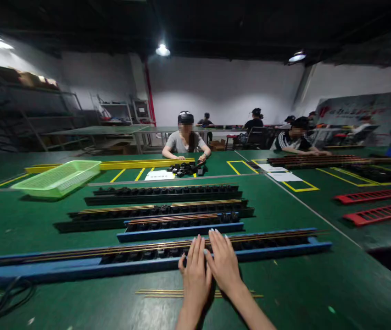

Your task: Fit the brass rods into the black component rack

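Side by side, my left hand [196, 263] and my right hand [223, 261] lie flat with fingers stretched out over the long blue channel rail [285, 251]. Their fingertips rest on or just above the thin brass-coloured rods [123, 250] running along the rail. Black parts [147, 255] sit in a row inside the rail, partly under the rods. Below, several loose brass-coloured rods [161, 292] lie on the green table, crossed by my wrists. Just beyond my fingers is a shorter blue rail [181, 231] with copper-coloured rods and black parts. What lies directly under my palms is hidden.
Dark rails [88, 225] with rods lie farther back. A light green basket [58, 181] stands at left, near a yellow rail [130, 164]. Black parts [188, 169] are heaped before a person [186, 142] opposite. Red rails [381, 213] lie right; a cable [13, 293] lies front left.
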Demonstrator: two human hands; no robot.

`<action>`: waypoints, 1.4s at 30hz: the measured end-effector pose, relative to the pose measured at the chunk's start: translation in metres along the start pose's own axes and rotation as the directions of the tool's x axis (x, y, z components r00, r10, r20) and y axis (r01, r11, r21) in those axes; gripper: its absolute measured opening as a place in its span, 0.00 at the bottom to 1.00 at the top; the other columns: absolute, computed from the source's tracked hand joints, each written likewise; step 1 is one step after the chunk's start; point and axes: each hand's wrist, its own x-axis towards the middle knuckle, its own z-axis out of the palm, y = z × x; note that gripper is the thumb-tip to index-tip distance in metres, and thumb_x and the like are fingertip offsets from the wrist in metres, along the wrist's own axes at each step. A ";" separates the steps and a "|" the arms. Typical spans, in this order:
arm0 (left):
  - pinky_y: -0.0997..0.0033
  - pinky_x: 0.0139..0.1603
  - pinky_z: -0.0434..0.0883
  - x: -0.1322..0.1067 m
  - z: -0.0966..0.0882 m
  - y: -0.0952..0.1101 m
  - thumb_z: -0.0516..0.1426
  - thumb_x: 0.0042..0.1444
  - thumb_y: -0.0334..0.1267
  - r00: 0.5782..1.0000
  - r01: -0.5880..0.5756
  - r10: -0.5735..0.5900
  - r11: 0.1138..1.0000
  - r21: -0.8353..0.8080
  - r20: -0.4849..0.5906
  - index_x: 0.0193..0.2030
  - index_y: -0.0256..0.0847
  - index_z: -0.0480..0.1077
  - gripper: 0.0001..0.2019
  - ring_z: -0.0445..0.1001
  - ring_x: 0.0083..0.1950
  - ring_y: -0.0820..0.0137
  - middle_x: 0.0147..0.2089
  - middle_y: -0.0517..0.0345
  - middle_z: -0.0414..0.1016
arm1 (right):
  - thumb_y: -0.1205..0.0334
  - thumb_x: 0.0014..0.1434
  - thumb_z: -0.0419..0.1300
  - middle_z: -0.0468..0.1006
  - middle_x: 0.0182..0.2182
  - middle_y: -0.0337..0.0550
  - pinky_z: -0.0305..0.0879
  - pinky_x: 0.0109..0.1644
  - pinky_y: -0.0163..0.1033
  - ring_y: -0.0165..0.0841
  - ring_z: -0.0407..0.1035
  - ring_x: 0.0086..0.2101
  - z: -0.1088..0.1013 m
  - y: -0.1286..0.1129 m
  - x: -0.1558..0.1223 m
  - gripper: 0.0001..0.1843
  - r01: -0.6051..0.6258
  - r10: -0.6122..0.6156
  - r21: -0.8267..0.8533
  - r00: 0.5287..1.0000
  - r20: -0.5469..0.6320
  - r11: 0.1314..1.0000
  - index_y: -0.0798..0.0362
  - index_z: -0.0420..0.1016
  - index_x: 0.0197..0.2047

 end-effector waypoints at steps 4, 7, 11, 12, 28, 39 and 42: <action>0.60 0.61 0.47 -0.001 0.004 0.002 0.46 0.61 0.30 1.000 0.010 -0.010 1.000 0.010 -0.018 0.68 0.46 0.51 0.28 0.63 0.63 0.69 0.64 0.55 0.64 | 0.51 0.68 0.42 0.63 0.62 0.50 0.55 0.62 0.49 0.39 0.57 0.61 -0.005 0.001 0.001 0.29 -0.003 0.003 0.022 1.000 0.007 1.000 0.60 0.58 0.65; 0.60 0.61 0.47 0.001 0.001 0.003 0.47 0.62 0.33 1.000 -0.005 0.004 0.999 0.031 0.006 0.68 0.48 0.49 0.28 0.64 0.63 0.69 0.64 0.55 0.64 | 0.52 0.68 0.43 0.59 0.64 0.50 0.54 0.63 0.49 0.39 0.54 0.63 -0.011 0.008 -0.001 0.30 -0.011 0.012 0.038 1.000 -0.017 0.999 0.60 0.52 0.67; 0.61 0.60 0.49 0.003 -0.003 0.005 0.48 0.62 0.35 1.000 0.002 -0.001 0.999 0.047 -0.024 0.69 0.49 0.46 0.29 0.65 0.61 0.68 0.63 0.55 0.66 | 0.53 0.67 0.46 0.60 0.64 0.50 0.53 0.63 0.51 0.40 0.53 0.63 -0.014 0.023 -0.009 0.31 -0.008 0.009 0.027 0.998 -0.054 1.000 0.59 0.50 0.68; 0.61 0.60 0.49 0.003 -0.003 0.005 0.48 0.62 0.35 1.000 0.004 -0.003 0.999 0.050 -0.023 0.69 0.49 0.45 0.29 0.66 0.61 0.68 0.63 0.56 0.66 | 0.54 0.67 0.47 0.62 0.63 0.50 0.54 0.63 0.51 0.40 0.55 0.63 -0.013 0.025 -0.010 0.30 0.005 -0.003 0.021 0.998 -0.062 1.000 0.59 0.51 0.68; 0.60 0.61 0.50 0.001 -0.003 0.004 0.47 0.63 0.35 0.999 0.008 -0.011 0.998 0.058 0.048 0.69 0.47 0.47 0.28 0.61 0.65 0.67 0.66 0.53 0.62 | 0.54 0.67 0.47 0.66 0.60 0.53 0.56 0.62 0.50 0.40 0.59 0.60 -0.013 0.055 -0.013 0.29 0.022 -0.022 -0.011 0.996 -0.086 1.000 0.60 0.56 0.66; 0.59 0.61 0.49 0.002 -0.004 0.006 0.47 0.62 0.35 0.999 0.013 -0.015 0.999 0.041 0.042 0.69 0.47 0.45 0.29 0.62 0.65 0.68 0.66 0.54 0.62 | 0.58 0.67 0.45 0.71 0.57 0.51 0.55 0.62 0.50 0.39 0.62 0.58 -0.001 0.048 -0.015 0.24 -0.061 0.066 0.034 0.983 -0.172 0.998 0.60 0.62 0.63; 0.59 0.62 0.49 0.001 -0.004 0.007 0.47 0.62 0.34 0.998 0.022 -0.025 0.999 0.040 0.055 0.69 0.47 0.45 0.29 0.61 0.65 0.69 0.66 0.55 0.61 | 0.59 0.67 0.45 0.71 0.56 0.51 0.55 0.62 0.49 0.38 0.62 0.58 -0.001 0.049 -0.015 0.24 -0.060 0.067 0.048 0.982 -0.177 0.997 0.59 0.62 0.63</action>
